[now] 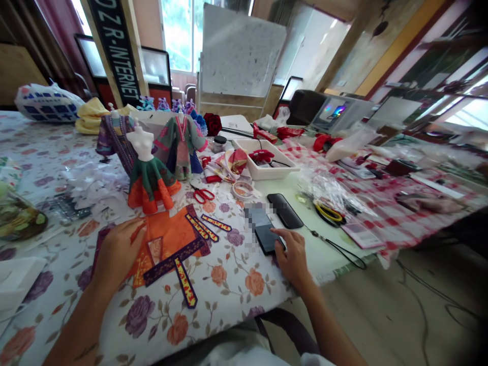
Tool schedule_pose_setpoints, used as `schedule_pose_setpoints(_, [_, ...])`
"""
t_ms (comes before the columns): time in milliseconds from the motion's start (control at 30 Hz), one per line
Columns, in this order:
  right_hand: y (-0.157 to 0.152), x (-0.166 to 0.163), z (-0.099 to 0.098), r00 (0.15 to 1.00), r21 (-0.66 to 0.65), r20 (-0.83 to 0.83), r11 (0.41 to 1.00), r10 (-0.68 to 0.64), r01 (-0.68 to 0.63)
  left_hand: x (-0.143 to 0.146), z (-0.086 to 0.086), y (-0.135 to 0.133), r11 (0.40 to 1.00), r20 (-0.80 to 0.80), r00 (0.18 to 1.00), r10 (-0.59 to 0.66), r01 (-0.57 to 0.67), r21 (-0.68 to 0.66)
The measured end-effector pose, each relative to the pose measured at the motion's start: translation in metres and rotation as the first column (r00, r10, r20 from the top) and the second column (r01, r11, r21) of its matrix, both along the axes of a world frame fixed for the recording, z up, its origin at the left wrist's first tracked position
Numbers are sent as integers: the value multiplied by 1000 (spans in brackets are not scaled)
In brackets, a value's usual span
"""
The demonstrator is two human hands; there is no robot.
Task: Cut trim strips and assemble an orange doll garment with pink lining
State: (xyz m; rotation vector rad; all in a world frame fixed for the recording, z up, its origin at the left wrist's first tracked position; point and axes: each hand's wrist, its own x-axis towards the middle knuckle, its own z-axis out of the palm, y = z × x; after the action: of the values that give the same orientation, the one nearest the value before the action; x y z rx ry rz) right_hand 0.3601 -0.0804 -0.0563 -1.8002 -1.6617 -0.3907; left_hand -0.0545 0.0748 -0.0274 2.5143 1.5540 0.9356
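My left hand (118, 249) lies on the left edge of an orange fabric piece (173, 229), holding nothing that shows; a bit of orange shows in the gap by its thumb. A dark purple patterned strip (168, 264) crosses the fabric. Several small yellow-and-red strips with dark borders (185, 284) lie on and beside it. My right hand (293, 254) touches a smartphone (267, 239) lying flat, index finger stretched onto its screen. Behind the fabric stands a small white dress form (142, 142) in a green and orange skirt (150, 183).
Red-handled scissors (203, 194), a tape roll (243, 190) and a black case (285, 210) lie farther back. Two more dressed forms stand behind, one in a green robe (182, 137). A white tray (267, 171) holds red items. A glass jar (19, 213) sits at left.
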Motion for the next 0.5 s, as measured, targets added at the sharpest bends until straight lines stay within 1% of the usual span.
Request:
schedule_pose_setpoints(233, [12,7,7,1000,17,-3,1000,-3,3,3,1,-2,1000,-1,1000,8,-8,-18])
schedule_pose_setpoints(400, [30,17,15,1000,-66,-16,998,23,-24,0,-5,1,1000,-10,1000,23,-23,-15])
schedule_pose_setpoints(500, [42,24,20,999,-88,-32,995,43,-46,0,-10,4,999,-1,999,34,-34,21])
